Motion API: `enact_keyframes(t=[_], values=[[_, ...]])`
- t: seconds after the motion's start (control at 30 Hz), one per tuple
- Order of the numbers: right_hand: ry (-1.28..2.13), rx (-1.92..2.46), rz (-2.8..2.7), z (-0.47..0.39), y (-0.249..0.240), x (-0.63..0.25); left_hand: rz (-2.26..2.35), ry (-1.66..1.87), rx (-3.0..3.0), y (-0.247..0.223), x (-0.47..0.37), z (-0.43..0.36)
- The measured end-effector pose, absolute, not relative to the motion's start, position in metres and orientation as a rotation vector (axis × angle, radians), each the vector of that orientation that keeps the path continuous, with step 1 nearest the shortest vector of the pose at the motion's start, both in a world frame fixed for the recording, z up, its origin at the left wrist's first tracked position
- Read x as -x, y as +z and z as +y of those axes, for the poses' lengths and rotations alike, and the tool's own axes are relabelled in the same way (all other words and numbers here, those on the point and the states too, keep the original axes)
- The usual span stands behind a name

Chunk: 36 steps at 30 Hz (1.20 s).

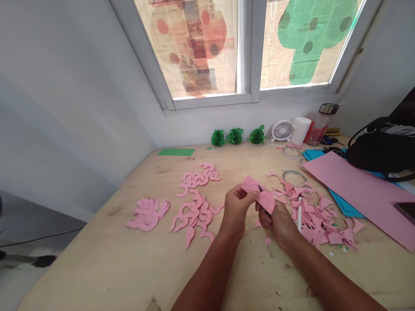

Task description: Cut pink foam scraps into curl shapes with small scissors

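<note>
My left hand (238, 207) pinches a piece of pink paper (266, 201) that has curved lines drawn on it. Close beside it, my right hand (275, 222) is closed around scissors (260, 188); their dark blade tip shows against the paper, while the handles are mostly hidden in my fingers. Left of my hands lie loose curved pink cut-outs (191, 211), and a further pile of them (149, 214) sits farther left. Pink paper scraps (319, 220) are heaped to the right of my right hand, with a white pen (299, 214) among them.
Large pink (359, 190) and blue sheets (346, 207) lie at the right, beside a black bag (382, 147) and a phone (405, 211). Along the wall stand green paper ornaments (235, 136), a small fan (282, 130) and a bottle (320, 125). Tape rings (294, 177) lie nearer.
</note>
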State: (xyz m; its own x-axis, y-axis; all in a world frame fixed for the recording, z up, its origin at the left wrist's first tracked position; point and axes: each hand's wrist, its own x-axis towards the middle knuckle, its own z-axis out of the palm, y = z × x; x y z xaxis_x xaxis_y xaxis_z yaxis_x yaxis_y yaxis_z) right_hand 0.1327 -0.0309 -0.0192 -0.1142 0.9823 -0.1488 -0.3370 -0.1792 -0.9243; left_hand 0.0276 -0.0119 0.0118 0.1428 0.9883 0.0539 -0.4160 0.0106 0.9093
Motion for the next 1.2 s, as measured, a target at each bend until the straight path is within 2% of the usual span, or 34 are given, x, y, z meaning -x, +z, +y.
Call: enact_keyframes(t=[1.2], values=[[1.516, 1.076, -0.902, -0.0334, -0.0210, -0.1292, 0.940, 1.348, -0.851, 0.0095, -0.0299, -0.0107]])
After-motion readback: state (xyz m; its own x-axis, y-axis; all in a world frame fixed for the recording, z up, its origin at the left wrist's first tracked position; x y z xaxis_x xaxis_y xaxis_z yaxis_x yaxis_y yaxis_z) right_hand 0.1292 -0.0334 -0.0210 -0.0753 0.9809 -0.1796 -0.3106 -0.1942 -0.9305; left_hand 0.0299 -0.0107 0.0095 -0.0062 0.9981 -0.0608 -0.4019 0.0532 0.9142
